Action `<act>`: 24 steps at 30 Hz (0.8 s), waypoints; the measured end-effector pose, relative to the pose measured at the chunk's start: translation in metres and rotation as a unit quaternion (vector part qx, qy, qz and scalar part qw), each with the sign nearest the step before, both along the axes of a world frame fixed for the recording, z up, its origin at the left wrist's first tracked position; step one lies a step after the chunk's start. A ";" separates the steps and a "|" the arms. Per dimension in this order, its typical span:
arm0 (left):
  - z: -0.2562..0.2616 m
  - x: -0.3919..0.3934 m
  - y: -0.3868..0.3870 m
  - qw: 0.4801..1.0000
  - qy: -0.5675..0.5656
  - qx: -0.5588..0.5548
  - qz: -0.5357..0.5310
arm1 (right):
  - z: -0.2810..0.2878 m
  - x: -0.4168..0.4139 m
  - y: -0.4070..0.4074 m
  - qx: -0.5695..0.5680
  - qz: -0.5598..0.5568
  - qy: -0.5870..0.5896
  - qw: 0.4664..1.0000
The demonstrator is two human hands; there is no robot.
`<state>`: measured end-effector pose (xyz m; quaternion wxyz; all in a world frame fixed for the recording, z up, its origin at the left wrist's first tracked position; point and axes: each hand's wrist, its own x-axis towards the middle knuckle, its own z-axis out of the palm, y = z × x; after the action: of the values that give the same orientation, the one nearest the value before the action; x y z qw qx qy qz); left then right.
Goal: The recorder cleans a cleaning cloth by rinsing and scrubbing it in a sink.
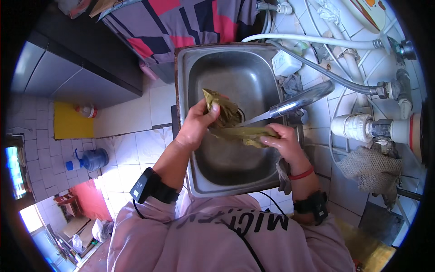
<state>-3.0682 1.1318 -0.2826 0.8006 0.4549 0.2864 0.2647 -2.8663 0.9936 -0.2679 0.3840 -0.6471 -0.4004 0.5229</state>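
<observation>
A wet olive-yellow cloth (231, 131) is stretched between my two hands over a stainless steel sink (238, 170). My left hand (200, 119) grips its bunched upper part, the thumb pressed on top. At the other end, my right hand (280, 139) pinches the cloth between thumb and fingers, near the sink's right side. Water runs from the chrome faucet (299, 100) in a stream that meets the cloth between the hands. The cloth covers part of the drain (241, 115).
Hoses and white pipes (353, 68) run along the tiled wall at right. A white plastic container (286, 63) and grey rags (291, 84) lie by the sink's right rim. Beyond the sink hangs a patterned curtain (190, 20). A blue water jug (96, 159) stands at left.
</observation>
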 end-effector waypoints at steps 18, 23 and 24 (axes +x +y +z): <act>-0.014 0.005 -0.007 0.960 0.211 0.170 -0.066 | -0.030 -0.021 0.019 0.045 0.012 -0.035 0.998; -0.017 0.002 0.008 0.988 0.115 0.104 -0.015 | -0.010 -0.022 0.016 0.133 -0.171 -0.065 0.974; -0.020 0.007 0.007 0.974 0.135 0.180 -0.036 | -0.013 -0.018 0.020 0.104 -0.180 -0.066 0.976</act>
<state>-3.0614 1.1389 -0.3027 0.6688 0.6329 0.3226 0.2191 -2.8844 1.0135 -0.2806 0.5097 -0.6985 -0.3539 0.3564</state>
